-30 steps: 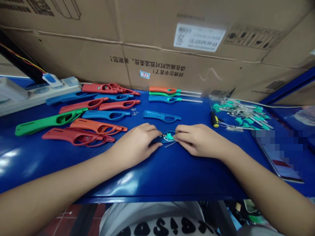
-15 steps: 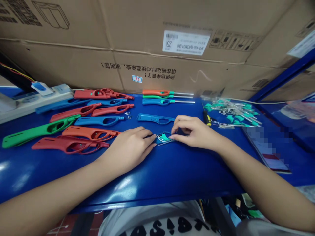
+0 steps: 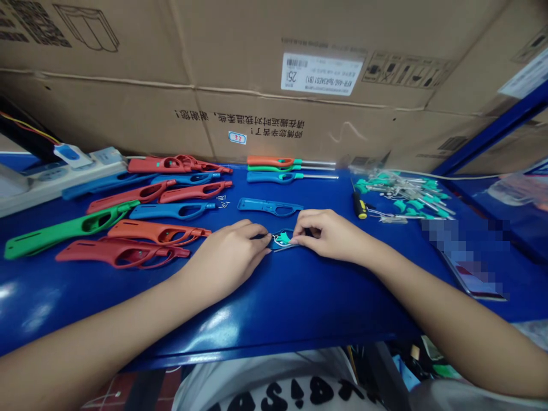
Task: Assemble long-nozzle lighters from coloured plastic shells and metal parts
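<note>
My left hand (image 3: 231, 248) is closed, its thumb and fingers on the left part of a blue lighter shell half (image 3: 277, 233) that lies on the table. A green trigger piece (image 3: 284, 237) with thin white wires sits at the open middle of this shell, and a thin metal rod (image 3: 282, 248) shows along its near side. My right hand (image 3: 327, 231) pinches the right side of the trigger piece. Both hands cover much of the shell. Just beyond them lies another blue shell half (image 3: 270, 206), inner side up.
Red, blue, green and orange lighter shells (image 3: 128, 251) spread on the left, with small screws (image 3: 222, 201) beside them. Three lighters with metal tubes (image 3: 276, 177) lie at the back. On the right are a trigger-and-rod pile (image 3: 406, 194), a black-and-yellow screwdriver (image 3: 360, 206) and a flat tablet-like object (image 3: 466, 265).
My right hand has shifted slightly left and its fingers sit lower on the green trigger piece. My left hand stays almost where it was.
</note>
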A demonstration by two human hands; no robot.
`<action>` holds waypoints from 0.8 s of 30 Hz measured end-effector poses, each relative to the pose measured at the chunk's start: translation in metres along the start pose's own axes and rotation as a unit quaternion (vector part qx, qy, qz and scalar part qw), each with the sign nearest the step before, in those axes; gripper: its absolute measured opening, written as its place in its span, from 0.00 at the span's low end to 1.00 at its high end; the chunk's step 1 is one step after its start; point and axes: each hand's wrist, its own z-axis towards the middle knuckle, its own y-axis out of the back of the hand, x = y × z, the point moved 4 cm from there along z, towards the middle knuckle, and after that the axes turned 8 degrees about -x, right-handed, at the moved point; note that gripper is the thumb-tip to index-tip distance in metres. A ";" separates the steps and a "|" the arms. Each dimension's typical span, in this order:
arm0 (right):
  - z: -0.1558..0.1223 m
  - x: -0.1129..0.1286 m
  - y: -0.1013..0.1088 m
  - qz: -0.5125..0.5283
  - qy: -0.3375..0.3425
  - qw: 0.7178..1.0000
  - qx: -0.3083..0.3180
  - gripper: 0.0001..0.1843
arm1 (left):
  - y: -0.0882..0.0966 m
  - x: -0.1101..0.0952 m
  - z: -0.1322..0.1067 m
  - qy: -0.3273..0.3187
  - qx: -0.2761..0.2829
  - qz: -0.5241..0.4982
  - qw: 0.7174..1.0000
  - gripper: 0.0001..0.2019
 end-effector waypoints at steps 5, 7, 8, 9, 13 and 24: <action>0.000 0.002 -0.001 -0.019 -0.018 1.000 -0.016 0.07 | 0.000 0.000 0.001 0.010 0.016 -0.002 1.000 0.09; 0.001 0.001 -0.001 -0.012 -0.022 0.999 -0.024 0.08 | 0.000 0.000 0.001 0.008 0.014 0.002 1.000 0.10; 0.001 0.000 -0.001 -0.009 -0.025 0.999 -0.029 0.09 | 0.000 0.001 0.000 0.006 0.009 0.000 1.000 0.10; 0.002 -0.001 -0.002 -0.006 -0.030 0.999 -0.033 0.10 | 0.000 0.001 0.000 0.004 0.003 -0.003 1.000 0.11; 0.003 -0.006 -0.004 -0.013 -0.056 0.998 -0.040 0.11 | -0.002 0.001 0.001 -0.005 -0.003 -0.010 1.000 0.11; -0.001 0.006 0.029 -0.143 0.011 0.974 -0.176 0.14 | -0.001 0.001 -0.004 -0.011 0.001 0.000 1.000 0.13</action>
